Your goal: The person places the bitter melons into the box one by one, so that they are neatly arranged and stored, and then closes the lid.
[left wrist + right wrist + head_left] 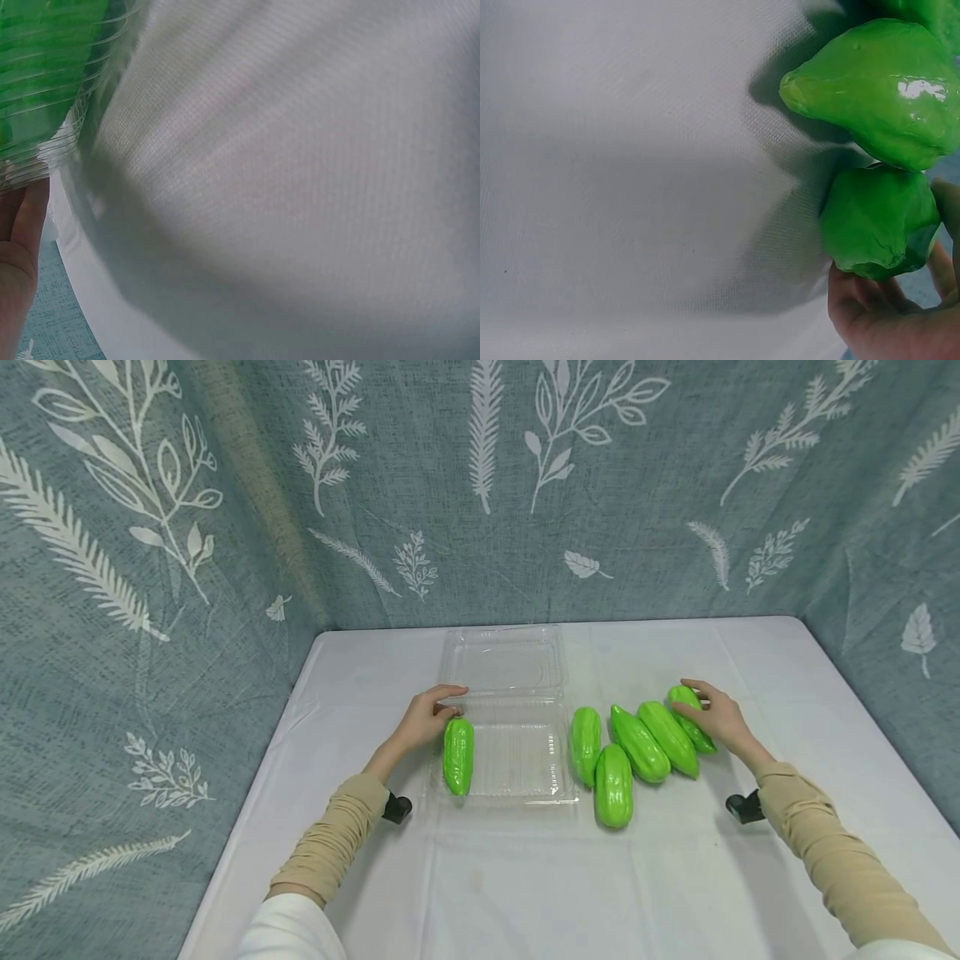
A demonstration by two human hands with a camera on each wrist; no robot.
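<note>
An open clear plastic clamshell lies mid-table, its tray (pixel 525 777) in front and its lid (pixel 502 660) behind. One glossy green gourd (pixel 458 756) lies along the tray's left side and shows green through the ribbed plastic (pixel 37 67). My left hand (pixel 427 718) rests on the tray's left rim beside it, fingers loosely arched; only its palm edge (pixel 19 262) shows in the left wrist view. My right hand (pixel 712 714) grips the rightmost gourd (pixel 686 697), which lies on the cloth; the fingers (pixel 889 322) cup that gourd (pixel 877 225).
Several more green gourds lie in a row right of the tray, such as one (pixel 586 745), one (pixel 613 785) and one (pixel 639 743); another gourd (pixel 885 90) touches the gripped one. A white cloth (pixel 525 877) covers the table, and leaf-print curtains (pixel 225 527) enclose it.
</note>
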